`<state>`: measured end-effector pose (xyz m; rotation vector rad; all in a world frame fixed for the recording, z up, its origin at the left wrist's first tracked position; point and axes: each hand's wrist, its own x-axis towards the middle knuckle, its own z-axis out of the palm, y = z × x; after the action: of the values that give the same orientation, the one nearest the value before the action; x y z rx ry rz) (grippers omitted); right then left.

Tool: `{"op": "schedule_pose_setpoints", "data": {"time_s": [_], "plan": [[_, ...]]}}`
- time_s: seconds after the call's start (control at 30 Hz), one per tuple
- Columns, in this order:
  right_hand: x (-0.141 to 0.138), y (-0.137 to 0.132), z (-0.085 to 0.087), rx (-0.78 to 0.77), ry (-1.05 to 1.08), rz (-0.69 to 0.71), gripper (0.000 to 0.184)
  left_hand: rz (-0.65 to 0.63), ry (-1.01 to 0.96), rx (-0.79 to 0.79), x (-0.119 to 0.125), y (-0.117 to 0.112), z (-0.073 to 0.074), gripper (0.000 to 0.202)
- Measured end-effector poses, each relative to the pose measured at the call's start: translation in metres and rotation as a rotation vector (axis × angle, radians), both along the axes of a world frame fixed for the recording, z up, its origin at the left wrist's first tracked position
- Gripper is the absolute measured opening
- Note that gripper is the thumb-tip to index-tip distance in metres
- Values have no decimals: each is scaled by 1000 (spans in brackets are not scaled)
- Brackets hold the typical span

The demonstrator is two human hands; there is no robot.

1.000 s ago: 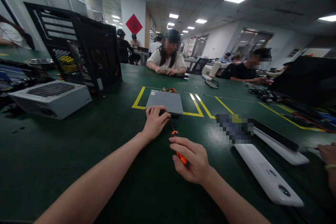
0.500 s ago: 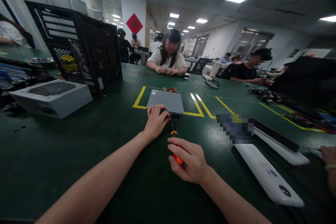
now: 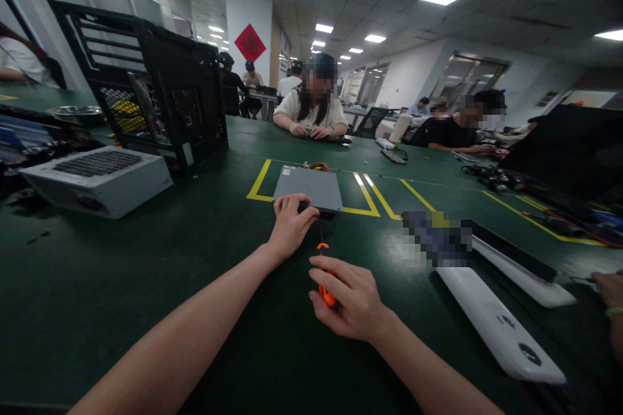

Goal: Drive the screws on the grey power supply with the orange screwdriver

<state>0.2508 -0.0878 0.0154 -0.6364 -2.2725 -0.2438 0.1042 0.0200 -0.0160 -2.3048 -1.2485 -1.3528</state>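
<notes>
A grey computer power supply [image 3: 314, 188] lies on the green table in front of me, with its coloured cables at the far side. My left hand [image 3: 292, 224] grips its near edge, fingers on top and thumb along the near face. Closer to me, my right hand [image 3: 348, 295] is closed around the orange handle of a screwdriver [image 3: 327, 297]. The screwdriver's thin shaft points away from me toward the near face of the power supply, just right of my left thumb. Whether the tip touches a screw is too small to tell.
To the left are a second power supply [image 3: 100, 181], a black computer case [image 3: 160, 91] and a metal bowl [image 3: 78, 115]. White devices [image 3: 501, 324] lie at the right, near another person's hand [image 3: 608, 292]. A person [image 3: 314, 107] sits opposite. Yellow tape [image 3: 360, 212] marks the table.
The screwdriver handle has turned or shifted slightly in my right hand. My left thumb has moved a little to the right along the power supply, which stays in place.
</notes>
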Motion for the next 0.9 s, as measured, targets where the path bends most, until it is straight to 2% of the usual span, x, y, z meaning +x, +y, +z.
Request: {"op": "schedule_pose_setpoints", "data": {"time_s": [0.63, 0.77, 0.9], "plan": [[2, 2, -1, -54, 41, -73, 18, -9, -36, -9, 2, -4, 4, 17], [5, 2, -1, -60, 141, -128, 23, -8, -42, -10, 2, -4, 5, 17], [7, 2, 1, -6, 210, -197, 17, -15, -48, -20, 1, -5, 5, 16]]}}
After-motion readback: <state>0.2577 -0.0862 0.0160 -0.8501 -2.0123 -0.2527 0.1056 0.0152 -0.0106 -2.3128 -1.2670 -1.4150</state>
